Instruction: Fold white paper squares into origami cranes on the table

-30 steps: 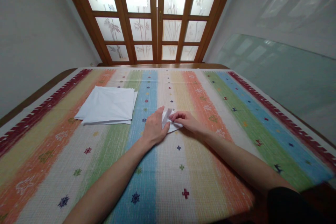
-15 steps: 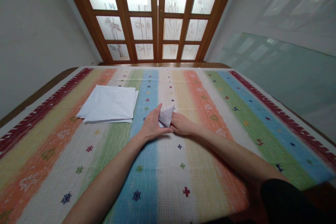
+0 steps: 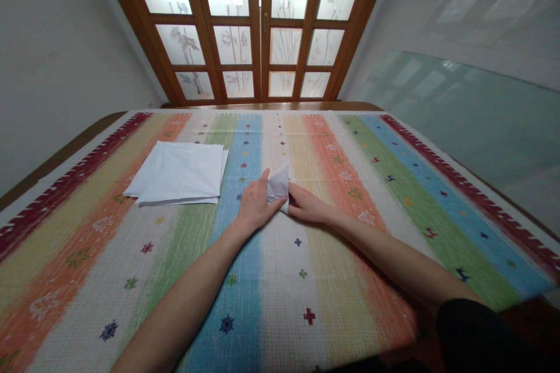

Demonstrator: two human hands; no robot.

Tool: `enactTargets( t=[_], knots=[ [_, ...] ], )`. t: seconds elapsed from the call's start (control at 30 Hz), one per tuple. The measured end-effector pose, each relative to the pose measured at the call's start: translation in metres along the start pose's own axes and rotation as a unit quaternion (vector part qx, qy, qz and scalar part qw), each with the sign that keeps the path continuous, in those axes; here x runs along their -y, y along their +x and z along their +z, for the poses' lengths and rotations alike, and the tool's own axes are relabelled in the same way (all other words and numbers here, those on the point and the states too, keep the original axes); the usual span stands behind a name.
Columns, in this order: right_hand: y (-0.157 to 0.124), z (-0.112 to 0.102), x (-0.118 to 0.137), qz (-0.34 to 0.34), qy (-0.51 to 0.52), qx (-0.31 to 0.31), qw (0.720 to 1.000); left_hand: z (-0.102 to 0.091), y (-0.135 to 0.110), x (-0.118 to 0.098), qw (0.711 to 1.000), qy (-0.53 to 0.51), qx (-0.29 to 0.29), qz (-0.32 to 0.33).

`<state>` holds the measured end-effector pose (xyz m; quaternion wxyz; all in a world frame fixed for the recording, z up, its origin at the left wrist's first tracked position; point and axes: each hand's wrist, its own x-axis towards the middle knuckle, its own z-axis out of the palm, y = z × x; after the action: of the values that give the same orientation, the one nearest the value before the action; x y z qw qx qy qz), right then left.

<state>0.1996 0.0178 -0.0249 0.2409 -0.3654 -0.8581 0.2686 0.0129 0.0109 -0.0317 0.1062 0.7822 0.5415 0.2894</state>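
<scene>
A folded piece of white paper (image 3: 279,182) with a pointed top corner is held between my two hands, over the middle of the table. My left hand (image 3: 255,201) grips it from the left, thumb across its lower front and a finger along its left edge. At its right edge my right hand (image 3: 307,205) pinches it, fingers curled and partly hidden behind the paper. To the left of my hands lies a stack of flat white paper sheets (image 3: 181,173), their edges not quite lined up.
A striped, patterned tablecloth (image 3: 280,285) covers the table. Beyond the far edge stand wooden doors (image 3: 261,41) with frosted glass panes. A pale wall (image 3: 48,58) is on the left, and a glass panel (image 3: 464,116) leans along the right wall.
My left thumb has moved up onto the front of the folded paper. The paper's point stands slightly higher, and my right hand has shifted a little. The stack stays put.
</scene>
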Motion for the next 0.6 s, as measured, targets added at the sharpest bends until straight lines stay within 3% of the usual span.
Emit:
enactTargets(
  t=[0.07,0.17,0.27,0.33,0.47,0.6],
  knots=[
    [-0.002,-0.004,0.003,0.025,-0.002,0.010,1.000,0.000,-0.001,0.001,0.999,-0.008,-0.030,0.038],
    [-0.001,-0.006,0.004,0.011,0.002,0.022,1.000,-0.004,-0.004,0.002,0.978,-0.015,-0.077,0.194],
    [0.001,-0.006,0.003,-0.033,0.014,0.027,0.999,-0.011,-0.005,0.002,0.942,-0.007,-0.082,0.327],
    [0.002,-0.006,0.002,-0.029,0.013,0.029,0.999,-0.015,-0.005,0.003,0.934,0.009,-0.079,0.349],
    [0.000,-0.006,0.001,-0.001,0.020,0.022,1.000,-0.018,-0.003,0.008,0.940,0.060,-0.092,0.324],
    [-0.005,-0.009,0.000,-0.022,0.008,0.018,1.000,-0.020,-0.002,0.009,0.937,0.099,-0.096,0.320]
  ],
)
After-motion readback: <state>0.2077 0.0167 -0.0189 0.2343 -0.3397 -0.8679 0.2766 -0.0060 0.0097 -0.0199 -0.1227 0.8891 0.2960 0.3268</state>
